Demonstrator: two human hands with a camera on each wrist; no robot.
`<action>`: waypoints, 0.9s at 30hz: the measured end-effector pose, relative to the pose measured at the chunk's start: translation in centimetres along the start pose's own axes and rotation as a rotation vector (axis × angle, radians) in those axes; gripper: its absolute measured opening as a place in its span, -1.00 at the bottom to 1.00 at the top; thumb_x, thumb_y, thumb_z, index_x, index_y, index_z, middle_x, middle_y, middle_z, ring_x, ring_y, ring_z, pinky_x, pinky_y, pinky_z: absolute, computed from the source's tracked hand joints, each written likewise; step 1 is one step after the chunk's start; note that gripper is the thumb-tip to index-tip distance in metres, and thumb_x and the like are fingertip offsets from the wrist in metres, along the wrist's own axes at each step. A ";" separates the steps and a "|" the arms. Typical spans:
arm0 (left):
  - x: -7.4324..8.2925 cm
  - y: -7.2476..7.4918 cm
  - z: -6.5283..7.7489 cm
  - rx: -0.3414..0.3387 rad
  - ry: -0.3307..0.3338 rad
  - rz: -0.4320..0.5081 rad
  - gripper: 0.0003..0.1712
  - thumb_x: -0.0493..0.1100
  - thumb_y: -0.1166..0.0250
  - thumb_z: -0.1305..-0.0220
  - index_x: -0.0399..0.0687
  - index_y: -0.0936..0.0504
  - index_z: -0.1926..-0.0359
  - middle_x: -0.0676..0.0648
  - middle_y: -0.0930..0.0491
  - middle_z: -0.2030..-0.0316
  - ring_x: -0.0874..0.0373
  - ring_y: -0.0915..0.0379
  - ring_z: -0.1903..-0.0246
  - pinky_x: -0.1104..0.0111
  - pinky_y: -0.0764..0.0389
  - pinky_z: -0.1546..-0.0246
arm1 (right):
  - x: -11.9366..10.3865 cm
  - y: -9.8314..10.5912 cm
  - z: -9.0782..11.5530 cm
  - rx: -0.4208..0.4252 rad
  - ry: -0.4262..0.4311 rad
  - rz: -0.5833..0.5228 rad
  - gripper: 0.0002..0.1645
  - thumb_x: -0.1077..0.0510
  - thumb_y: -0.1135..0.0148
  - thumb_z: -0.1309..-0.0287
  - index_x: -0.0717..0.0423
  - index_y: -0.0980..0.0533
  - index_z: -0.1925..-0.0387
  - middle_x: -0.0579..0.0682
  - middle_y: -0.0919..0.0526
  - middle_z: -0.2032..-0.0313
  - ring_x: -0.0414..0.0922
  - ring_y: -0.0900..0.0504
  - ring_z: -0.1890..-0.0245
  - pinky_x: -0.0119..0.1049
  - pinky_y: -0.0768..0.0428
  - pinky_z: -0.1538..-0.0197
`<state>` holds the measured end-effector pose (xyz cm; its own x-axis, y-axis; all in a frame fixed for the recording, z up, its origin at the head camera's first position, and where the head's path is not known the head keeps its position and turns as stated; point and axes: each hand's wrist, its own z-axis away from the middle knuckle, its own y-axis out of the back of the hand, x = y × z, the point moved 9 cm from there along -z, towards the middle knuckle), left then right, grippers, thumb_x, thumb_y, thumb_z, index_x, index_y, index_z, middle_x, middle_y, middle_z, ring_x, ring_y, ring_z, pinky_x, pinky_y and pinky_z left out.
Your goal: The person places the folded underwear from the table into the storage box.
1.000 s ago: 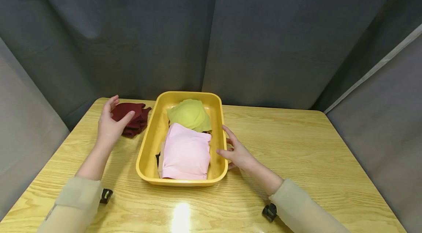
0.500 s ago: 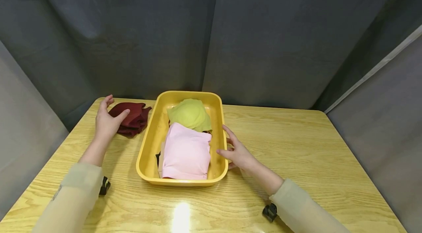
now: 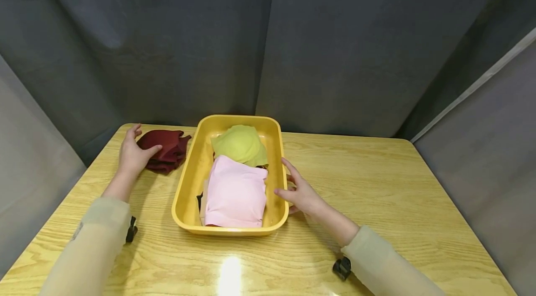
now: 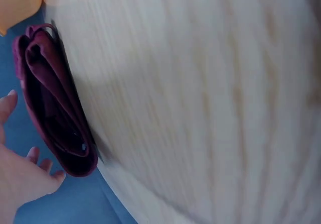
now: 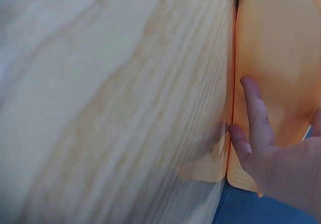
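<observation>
A folded maroon garment lies at the table's back left; the left wrist view shows its layered folds side-on. My left hand is at its left side with thumb and fingers spread, thumb over the near part of the garment. To its right stands a yellow plastic bin. Inside the bin, a folded pink garment lies in front of a yellow-green one. My right hand rests at the bin's right side, fingers extended along the outer wall, thumb over the rim.
Beige and black fabric edges show beside the pink garment at its left. The wooden table extends to the right and front. A dark grey curtain hangs right behind the table's back edge, with lighter panels on both sides.
My left hand has shifted slightly left, to the side of the maroon garment, showing more of it. My right hand and the bin stay where they were.
</observation>
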<state>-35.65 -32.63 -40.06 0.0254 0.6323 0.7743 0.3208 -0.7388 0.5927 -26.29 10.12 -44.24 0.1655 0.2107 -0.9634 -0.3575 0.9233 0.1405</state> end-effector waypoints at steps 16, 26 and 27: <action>-4.3 -0.8 -0.4 -0.134 0.166 -0.196 0.31 0.14 -0.43 0.01 -0.20 0.29 -0.47 -0.50 0.05 -0.35 -0.48 0.16 -0.28 -0.21 -0.09 -0.22 | 0.8 0.0 -0.6 -0.012 0.004 -0.001 0.02 0.29 -0.15 -0.21 -0.32 0.19 -0.47 0.25 -0.07 -0.35 0.27 -0.49 -0.08 0.06 -0.64 0.40; -5.3 -0.8 -0.3 -0.170 0.211 -0.255 0.40 0.34 -0.39 0.10 -0.16 0.28 -0.47 -0.51 0.01 -0.33 -0.54 0.08 -0.22 -0.26 -0.10 -0.14 | 0.7 0.0 -0.3 -0.007 0.009 -0.015 0.01 0.28 -0.15 -0.22 -0.45 0.14 -0.45 0.20 -0.08 -0.36 0.23 -0.51 -0.07 0.07 -0.64 0.40; -5.4 -0.7 -0.3 -0.176 0.212 -0.262 0.41 0.36 -0.39 0.11 -0.17 0.28 -0.47 -0.51 0.01 -0.33 -0.54 0.07 -0.21 -0.27 -0.10 -0.12 | 0.6 0.0 -0.2 -0.005 0.010 -0.014 0.01 0.27 -0.16 -0.21 -0.45 0.14 -0.44 0.20 -0.09 -0.36 0.23 -0.51 -0.06 0.07 -0.64 0.40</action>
<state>-36.35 -35.59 -44.64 -0.2388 0.7563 0.6091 0.1227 -0.5987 0.7915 -26.38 10.19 -44.88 0.1614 0.1944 -0.9675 -0.3599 0.9245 0.1257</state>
